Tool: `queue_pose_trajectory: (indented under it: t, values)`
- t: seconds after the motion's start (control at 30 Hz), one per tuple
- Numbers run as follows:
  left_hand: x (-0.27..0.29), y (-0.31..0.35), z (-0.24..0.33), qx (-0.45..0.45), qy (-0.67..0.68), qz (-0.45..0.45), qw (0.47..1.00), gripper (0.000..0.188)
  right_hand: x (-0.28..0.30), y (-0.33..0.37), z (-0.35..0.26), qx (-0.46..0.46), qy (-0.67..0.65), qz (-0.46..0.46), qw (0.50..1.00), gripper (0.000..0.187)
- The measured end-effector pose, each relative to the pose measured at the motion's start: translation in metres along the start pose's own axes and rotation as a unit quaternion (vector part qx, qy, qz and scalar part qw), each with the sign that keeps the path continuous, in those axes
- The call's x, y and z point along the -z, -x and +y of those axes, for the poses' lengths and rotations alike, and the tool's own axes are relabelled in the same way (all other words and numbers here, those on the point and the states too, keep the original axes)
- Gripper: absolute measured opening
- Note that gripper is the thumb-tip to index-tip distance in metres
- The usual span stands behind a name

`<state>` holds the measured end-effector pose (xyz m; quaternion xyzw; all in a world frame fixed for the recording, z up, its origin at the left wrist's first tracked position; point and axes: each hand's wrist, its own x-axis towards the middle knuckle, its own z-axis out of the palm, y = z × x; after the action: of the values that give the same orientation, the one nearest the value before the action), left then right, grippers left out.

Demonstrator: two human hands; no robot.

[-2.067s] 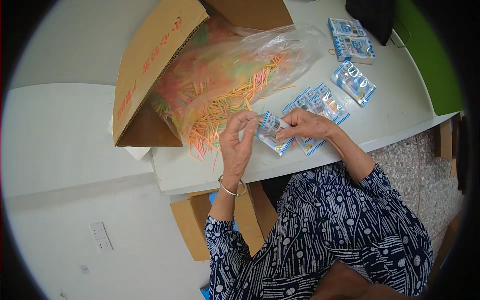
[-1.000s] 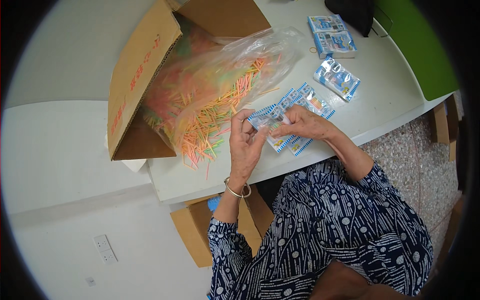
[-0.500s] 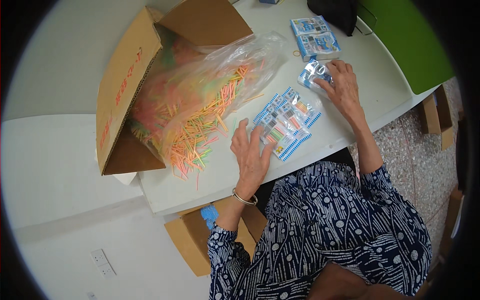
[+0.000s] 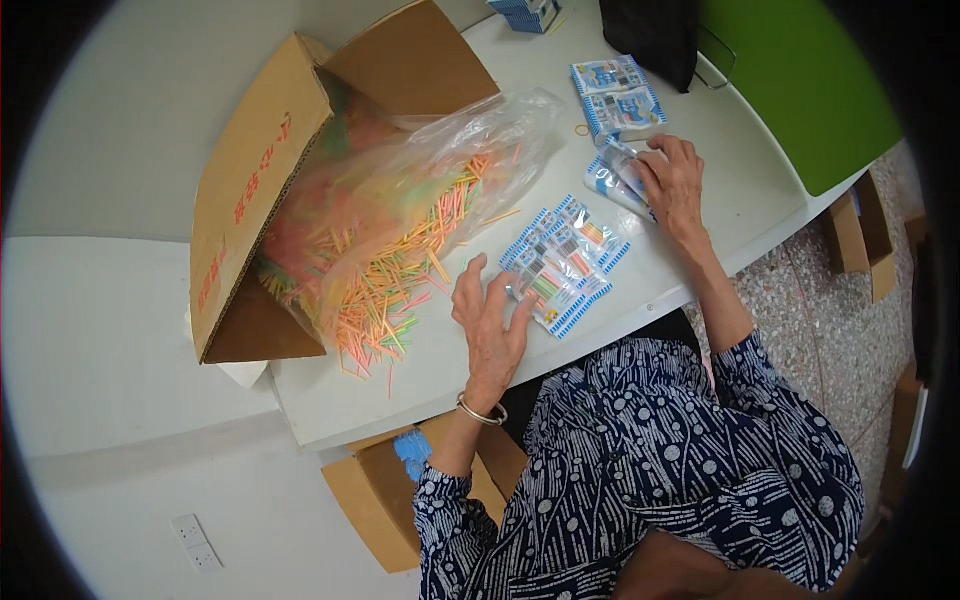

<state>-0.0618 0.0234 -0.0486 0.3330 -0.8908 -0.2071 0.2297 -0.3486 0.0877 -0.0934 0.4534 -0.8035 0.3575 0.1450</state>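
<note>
The small packets point(image 4: 572, 262) were thin, glossy plastic film, partly clear, with bright highlights along their creases. The large bag point(image 4: 515, 130) was transparent plastic, shiny and crumpled, while the sticks point(image 4: 402, 285) spilling from it looked smooth; their exact material could not be told. The carton point(image 4: 250, 190) was matt corrugated cardboard with ribbed cut edges. The counter point(image 4: 755, 180) had a smooth top with a faint sheen. The bracelet point(image 4: 482, 414) was shiny metal, the shirt point(image 4: 640, 470) matt cloth, the floor point(image 4: 800, 300) speckled and stone-like.
</note>
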Motion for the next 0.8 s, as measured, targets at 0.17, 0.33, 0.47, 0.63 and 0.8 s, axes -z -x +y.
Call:
queue_pose_trajectory:
  t: [0.17,0.33,0.47,0.63,0.8]
  values:
    - [0.009,-0.025,0.004,0.029,0.089,0.046,0.995,0.036,0.032,-0.002,-0.059,0.155,-0.102,0.055,0.981,0.019]
    - [0.021,-0.039,0.007,0.063,0.252,0.026,0.965,0.03,0.034,0.018,-0.108,0.244,-0.24,-0.056,0.938,0.028]
    - [0.033,-0.019,0.002,0.189,0.281,-0.045,0.94,0.02,0.023,0.029,-0.125,0.183,-0.332,-0.15,0.913,0.034]
    - [0.035,0.006,-0.009,0.118,0.23,0.036,0.965,0.013,0.012,0.03,-0.136,0.101,-0.46,-0.328,0.819,0.02]
    - [0.041,0.018,-0.018,0.076,0.132,0.054,0.987,0.011,0.007,0.037,-0.151,0.073,-0.47,-0.379,0.794,0.018]
